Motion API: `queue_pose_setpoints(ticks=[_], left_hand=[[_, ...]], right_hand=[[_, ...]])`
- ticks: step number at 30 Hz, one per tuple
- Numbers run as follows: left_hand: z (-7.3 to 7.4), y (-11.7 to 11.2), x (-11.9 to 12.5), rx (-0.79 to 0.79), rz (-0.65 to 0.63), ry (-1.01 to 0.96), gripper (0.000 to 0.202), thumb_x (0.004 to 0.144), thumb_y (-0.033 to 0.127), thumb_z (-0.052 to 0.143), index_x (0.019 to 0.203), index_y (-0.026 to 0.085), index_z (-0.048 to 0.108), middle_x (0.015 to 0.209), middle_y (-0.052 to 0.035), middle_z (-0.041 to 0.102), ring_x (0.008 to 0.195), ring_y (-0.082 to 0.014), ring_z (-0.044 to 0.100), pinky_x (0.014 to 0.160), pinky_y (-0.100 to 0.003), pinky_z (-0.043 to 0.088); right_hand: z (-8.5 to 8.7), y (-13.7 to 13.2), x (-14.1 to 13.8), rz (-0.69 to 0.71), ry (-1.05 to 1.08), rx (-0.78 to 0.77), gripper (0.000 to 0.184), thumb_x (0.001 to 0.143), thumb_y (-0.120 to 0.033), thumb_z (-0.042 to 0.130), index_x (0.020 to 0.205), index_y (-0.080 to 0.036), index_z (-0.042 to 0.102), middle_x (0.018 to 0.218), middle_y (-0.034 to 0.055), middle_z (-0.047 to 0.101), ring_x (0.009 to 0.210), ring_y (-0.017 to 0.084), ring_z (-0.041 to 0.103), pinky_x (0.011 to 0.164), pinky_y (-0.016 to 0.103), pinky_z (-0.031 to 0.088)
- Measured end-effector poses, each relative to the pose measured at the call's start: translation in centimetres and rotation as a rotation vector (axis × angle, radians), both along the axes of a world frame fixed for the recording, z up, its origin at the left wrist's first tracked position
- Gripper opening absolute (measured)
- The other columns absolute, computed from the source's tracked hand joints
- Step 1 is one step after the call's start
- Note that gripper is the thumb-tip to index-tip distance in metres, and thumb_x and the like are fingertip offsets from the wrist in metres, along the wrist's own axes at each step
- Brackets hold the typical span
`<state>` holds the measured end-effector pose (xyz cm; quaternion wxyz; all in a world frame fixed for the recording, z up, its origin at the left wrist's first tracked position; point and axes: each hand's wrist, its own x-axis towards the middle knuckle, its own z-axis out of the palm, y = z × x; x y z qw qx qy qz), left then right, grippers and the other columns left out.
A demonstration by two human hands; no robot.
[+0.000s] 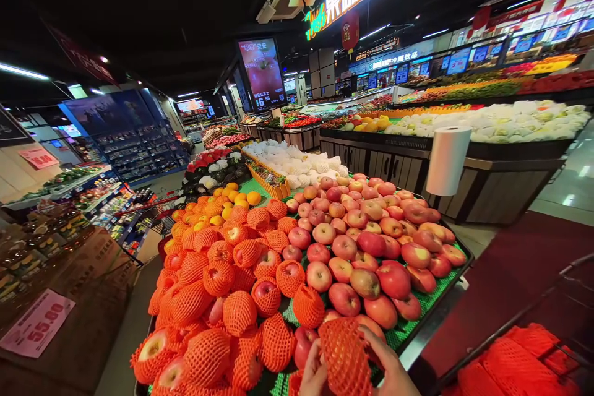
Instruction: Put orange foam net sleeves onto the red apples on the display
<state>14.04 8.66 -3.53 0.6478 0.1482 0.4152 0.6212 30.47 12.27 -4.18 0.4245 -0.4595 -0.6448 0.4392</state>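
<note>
At the bottom edge, my left hand (314,374) and my right hand (390,364) hold an orange foam fruit net (346,356) between them. The left fingers press on its left side, and the right fingers curl round its right side. Whether an apple sits inside the net I cannot tell. Just beyond my hands lie loose red apples (344,299) on a green mat (403,333). To the left is a heap of apples in orange foam nets (239,312). One netted apple (308,306) lies right above the held net.
A roll of plastic bags (448,161) stands behind the apple display. At the lower right, a wire cart (505,322) has a pile of orange nets (515,368) by it. Oranges (253,198) and white-netted fruit (297,161) lie farther back. A cardboard box (69,284) is at the left.
</note>
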Motion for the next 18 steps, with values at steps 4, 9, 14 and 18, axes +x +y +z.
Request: queue_pose_setpoints(ticks=[4,9,14,18], left_hand=[[-1.9,0.8,-0.7,0.094,0.129,0.145,0.055,0.055,0.058,0.095,0.097,0.026,0.082,0.110,-0.0099,0.078,0.107,-0.0287,0.068,0.097,-0.034,0.049],[-1.9,2.5,-1.6,-0.051,0.220,0.305,0.080,0.048,0.070,0.082,0.113,0.024,0.068,0.121,-0.0175,0.069,0.114,-0.0379,0.064,0.094,-0.044,0.052],[-1.1,1.7,0.1,0.150,0.287,0.454,0.085,0.055,0.064,0.081,0.126,0.023,0.061,0.139,-0.0161,0.062,0.138,-0.0382,0.053,0.119,-0.041,0.038],[0.3,1.1,0.7,0.074,0.314,0.321,0.076,0.060,0.071,0.079,0.120,0.026,0.065,0.133,-0.0121,0.067,0.139,-0.0375,0.053,0.118,-0.042,0.042]], right_hand=[[0.0,0.2,0.0,0.002,0.061,-0.051,0.072,0.060,-0.019,0.072,0.131,-0.013,0.065,0.137,0.0215,0.068,0.120,0.034,0.070,0.102,0.042,0.060],[-0.9,0.4,-0.7,-0.046,0.154,-0.077,0.076,0.061,-0.020,0.071,0.136,-0.015,0.060,0.136,0.0194,0.068,0.116,0.031,0.073,0.101,0.040,0.060],[-1.7,0.3,-2.2,-0.003,0.136,-0.071,0.075,0.061,-0.017,0.068,0.135,-0.019,0.064,0.138,0.0167,0.069,0.126,0.035,0.068,0.111,0.049,0.055],[1.6,0.3,-0.8,0.132,0.070,0.046,0.048,0.085,-0.026,0.065,0.132,-0.024,0.070,0.143,0.0136,0.067,0.137,0.034,0.061,0.117,0.049,0.050]])
